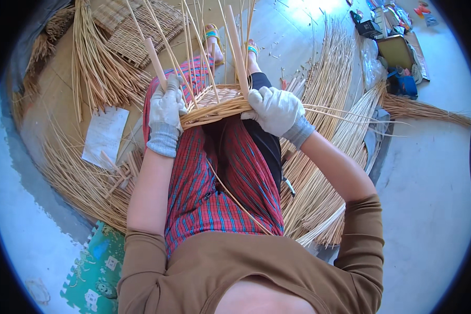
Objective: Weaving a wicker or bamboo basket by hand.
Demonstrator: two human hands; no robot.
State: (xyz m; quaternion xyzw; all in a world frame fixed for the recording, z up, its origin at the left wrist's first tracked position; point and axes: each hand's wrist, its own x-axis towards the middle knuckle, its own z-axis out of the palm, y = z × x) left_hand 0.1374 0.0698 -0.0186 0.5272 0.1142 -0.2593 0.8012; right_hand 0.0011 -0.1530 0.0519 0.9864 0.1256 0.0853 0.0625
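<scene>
A partly woven wicker basket (217, 112) rests over my lap, its near side a thick band of twisted canes. Thin upright canes rise from it, along with two thicker wooden stakes at its near corners. My left hand (166, 111), in a white glove with a grey cuff, is closed around the left corner at the foot of the left stake (156, 63). At the opposite corner my right hand (277, 111), gloved alike, grips the weave beside the right stake (237, 49). Loose weaving canes (350, 114) trail rightward from under the right hand.
Bundles of long canes lie on the floor to the right (319, 172), left (78, 172) and far left (97, 63). A paper sheet (104, 133) is at my left. Woven panels (146, 31) lie beyond it. Assorted goods and a dark box (369, 29) sit far right.
</scene>
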